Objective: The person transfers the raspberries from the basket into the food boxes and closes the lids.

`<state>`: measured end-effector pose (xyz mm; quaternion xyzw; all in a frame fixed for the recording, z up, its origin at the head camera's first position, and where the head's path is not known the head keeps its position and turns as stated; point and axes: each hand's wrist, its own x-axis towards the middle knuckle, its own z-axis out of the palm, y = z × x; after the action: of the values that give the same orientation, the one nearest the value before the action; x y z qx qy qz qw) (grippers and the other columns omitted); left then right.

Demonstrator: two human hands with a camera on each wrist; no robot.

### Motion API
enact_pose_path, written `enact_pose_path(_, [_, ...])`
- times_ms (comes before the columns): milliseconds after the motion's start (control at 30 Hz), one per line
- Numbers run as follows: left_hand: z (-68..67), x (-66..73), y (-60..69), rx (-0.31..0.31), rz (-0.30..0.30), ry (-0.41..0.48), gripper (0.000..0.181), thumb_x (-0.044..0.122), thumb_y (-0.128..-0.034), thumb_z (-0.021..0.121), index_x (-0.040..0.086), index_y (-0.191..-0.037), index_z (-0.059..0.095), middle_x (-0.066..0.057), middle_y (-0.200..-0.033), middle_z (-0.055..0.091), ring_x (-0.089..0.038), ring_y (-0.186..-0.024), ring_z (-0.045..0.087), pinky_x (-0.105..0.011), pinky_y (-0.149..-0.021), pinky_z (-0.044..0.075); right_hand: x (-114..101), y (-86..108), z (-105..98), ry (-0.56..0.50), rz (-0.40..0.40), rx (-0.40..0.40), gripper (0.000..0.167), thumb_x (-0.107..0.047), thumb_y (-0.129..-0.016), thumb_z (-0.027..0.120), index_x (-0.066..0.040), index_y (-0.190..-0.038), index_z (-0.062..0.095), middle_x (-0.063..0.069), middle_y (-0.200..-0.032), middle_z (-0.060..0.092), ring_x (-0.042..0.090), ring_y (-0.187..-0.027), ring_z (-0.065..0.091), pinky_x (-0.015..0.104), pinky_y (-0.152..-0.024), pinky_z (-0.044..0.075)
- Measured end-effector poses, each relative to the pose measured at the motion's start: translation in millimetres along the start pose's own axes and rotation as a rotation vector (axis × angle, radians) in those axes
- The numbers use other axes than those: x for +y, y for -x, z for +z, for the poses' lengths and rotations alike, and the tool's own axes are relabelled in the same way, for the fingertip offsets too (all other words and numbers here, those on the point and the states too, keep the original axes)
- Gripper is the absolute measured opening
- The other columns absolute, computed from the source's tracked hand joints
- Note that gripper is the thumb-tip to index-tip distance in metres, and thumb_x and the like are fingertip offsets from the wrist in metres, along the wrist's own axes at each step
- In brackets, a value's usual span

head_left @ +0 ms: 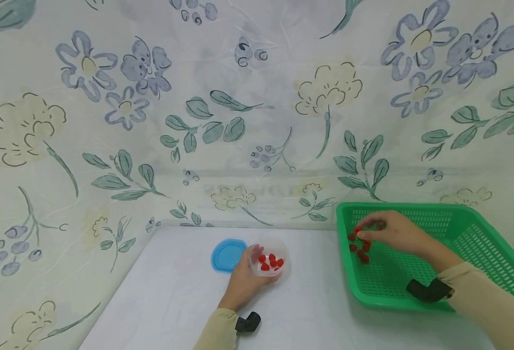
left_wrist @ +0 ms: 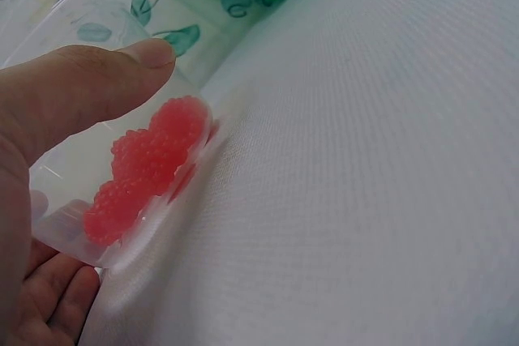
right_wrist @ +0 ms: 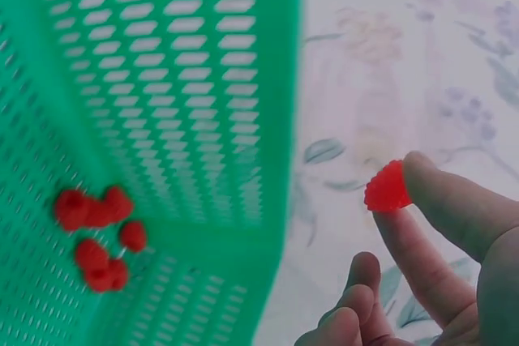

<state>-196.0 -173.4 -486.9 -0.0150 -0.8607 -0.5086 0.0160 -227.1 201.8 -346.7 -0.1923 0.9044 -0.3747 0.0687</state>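
While thumb point(right_wrist: 450, 200) and one fingertip point(right_wrist: 394, 228), nearly meeting, pinch a red berry point(right_wrist: 388, 187), presumably for its smallness, right hand point(head_left: 394, 234) hangs over green basket point(head_left: 388, 272), loose berries point(right_wrist: 97, 213) inside. Left hand point(head_left: 245, 282): curled round clear cup point(head_left: 277, 246), apparently to steady it; berry cluster point(left_wrist: 154, 160) within; blue lid point(head_left: 227, 255) alongside, leaving cup uncovered.

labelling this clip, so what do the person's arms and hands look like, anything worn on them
The left hand and right hand are bare, ungloved. Plain beige sleeves end near the wrists, and a small, rounded black piece sits by each cuff. No cables or markings show.
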Motion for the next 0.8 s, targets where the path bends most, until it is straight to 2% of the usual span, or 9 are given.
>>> enact_pose_path(267, [0.2, -0.8, -0.2, 0.003, 0.006, 0.0, 0.096, 0.039, -0.0705, 0.092, 0.017, -0.148, 0.039, -0.004, -0.147, 0.052, -0.029, -0.137, 0.046, -0.053, -0.107, 0.045, -21, 8.2, 9, -0.056, -0.007, 0.037, 0.03, -0.036, -0.092, 0.073, -0.014, -0.113, 0.074, 0.007, -0.115, 0.068, 0.022, -0.093, 0.06, 0.036, -0.07, 0.05])
enact_pose_path(433, [0.6, -0.9, 0.1, 0.002, 0.004, 0.001, 0.096, 0.038, -0.0709, 0.092, 0.016, -0.148, 0.039, -0.003, -0.148, 0.052, -0.028, -0.138, 0.046, -0.052, -0.107, 0.044, -33, 11.5, 16, -0.09, -0.02, 0.057, 0.029, -0.037, -0.092, 0.073, -0.016, -0.112, 0.074, 0.005, -0.105, 0.068, 0.022, -0.088, 0.059, 0.035, -0.064, 0.049])
enact_pose_path(567, [0.4, -0.3, 0.6, 0.003, 0.006, 0.001, 0.096, 0.038, -0.0709, 0.092, 0.016, -0.148, 0.039, -0.003, -0.147, 0.052, -0.028, -0.138, 0.046, -0.053, -0.108, 0.043, -41, 13.0, 25, -0.11, -0.025, 0.083, 0.029, -0.036, -0.092, 0.074, -0.015, -0.113, 0.073, 0.005, -0.088, 0.065, 0.022, -0.071, 0.058, 0.032, -0.056, 0.046])
enact_pose_path(633, [0.3, 0.0, 0.7, 0.004, 0.005, 0.0, 0.097, 0.038, -0.0708, 0.092, 0.016, -0.148, 0.039, -0.003, -0.147, 0.052, -0.028, -0.138, 0.046, -0.053, -0.108, 0.043, -45, 13.4, 32, -0.116, -0.023, 0.102, 0.03, -0.035, -0.092, 0.074, -0.014, -0.113, 0.073, 0.005, -0.087, 0.062, 0.021, -0.062, 0.056, 0.031, -0.052, 0.046])
enact_pose_path(733, [0.5, 0.2, 0.7, 0.005, 0.001, -0.002, 0.096, 0.037, -0.0711, 0.092, 0.016, -0.148, 0.039, -0.003, -0.147, 0.052, -0.028, -0.138, 0.045, -0.054, -0.108, 0.043, -50, 13.2, 42, -0.096, -0.043, 0.145, 0.026, -0.033, -0.091, 0.076, -0.016, -0.11, 0.075, 0.005, -0.09, 0.058, 0.021, -0.066, 0.054, 0.03, -0.052, 0.045])
enact_pose_path(800, [0.5, 0.2, 0.8, 0.006, -0.001, -0.003, 0.096, 0.037, -0.0712, 0.092, 0.017, -0.149, 0.039, -0.003, -0.148, 0.052, -0.028, -0.138, 0.045, -0.054, -0.107, 0.044, -52, 12.3, 49, -0.082, -0.055, 0.167, 0.023, -0.033, -0.09, 0.076, -0.018, -0.109, 0.076, 0.003, -0.096, 0.059, 0.02, -0.075, 0.053, 0.029, -0.054, 0.046])
